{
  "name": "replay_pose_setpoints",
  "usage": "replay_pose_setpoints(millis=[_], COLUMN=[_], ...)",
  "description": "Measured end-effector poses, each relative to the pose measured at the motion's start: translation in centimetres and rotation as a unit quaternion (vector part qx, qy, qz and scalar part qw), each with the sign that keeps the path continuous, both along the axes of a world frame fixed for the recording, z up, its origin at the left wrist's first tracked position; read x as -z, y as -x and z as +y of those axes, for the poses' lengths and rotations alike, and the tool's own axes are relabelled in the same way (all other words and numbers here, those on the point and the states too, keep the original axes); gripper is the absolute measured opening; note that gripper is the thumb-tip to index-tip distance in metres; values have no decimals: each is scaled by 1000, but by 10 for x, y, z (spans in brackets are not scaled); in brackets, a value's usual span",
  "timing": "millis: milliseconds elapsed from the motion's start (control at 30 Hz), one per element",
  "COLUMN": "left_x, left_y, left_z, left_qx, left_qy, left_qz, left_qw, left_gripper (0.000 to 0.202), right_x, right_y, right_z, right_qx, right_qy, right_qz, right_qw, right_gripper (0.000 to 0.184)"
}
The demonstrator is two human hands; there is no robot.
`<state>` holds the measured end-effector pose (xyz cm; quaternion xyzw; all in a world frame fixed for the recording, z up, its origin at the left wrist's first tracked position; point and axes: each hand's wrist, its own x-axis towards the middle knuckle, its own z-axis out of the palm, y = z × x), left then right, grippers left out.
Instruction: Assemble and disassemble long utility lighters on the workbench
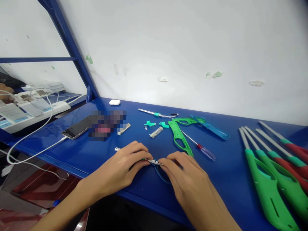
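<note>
Blue tabletop (227, 154) meets a scuffed white wall (183, 38). Near its front edge, the left hand (131, 158) and right hand (186, 170) pinch a small silvery part (154, 162) between them, by a blue casing piece (159, 175). Seemingly this is fine fitting or adjusting, calling next for steady fingertips. Beyond lie green handle shells (175, 130) and a screwdriver (207, 152); rightward, long-necked lighters (267, 199). No writing is legible.

Table (72, 154): deep blue
Wall (168, 38): white, blotched pale green
Lighters (264, 192): grey rods, turquoise collars, green or red handles
Casing halves (175, 130): bright green
Long casing (211, 128): translucent blue
Screwdriver (206, 152): purplish handle, red collar
Earbud case (115, 102): white
Held piece (154, 162): apparently silvery, partly covered
</note>
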<state>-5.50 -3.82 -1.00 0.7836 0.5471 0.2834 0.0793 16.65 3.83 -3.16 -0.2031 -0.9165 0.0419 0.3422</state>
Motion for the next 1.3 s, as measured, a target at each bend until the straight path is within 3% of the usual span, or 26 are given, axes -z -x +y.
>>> replay_pose_setpoints(millis=[167,367,1100,1300], left_x=[-4,-5,-3,-3], left_y=[-4,-5,-4,-4], left_z=[-4,-5,-6,-9], left_qx=[-3,-12,2,11], left_qy=[34,77,19,8], left_qz=[15,-35,-33,-31], left_qw=[999,996,999,999], left_gripper=[17,19,20,21], right_x=[0,0,-5,-6], right_y=[-2,-2,0,-1], right_z=[1,1,-2,-1], right_qx=[-6,8,10,3], right_qy=[1,-1,-14,-23], right_qz=[9,0,-8,12], right_qw=[1000,1000,1000,1000], right_gripper=[18,17,21,31])
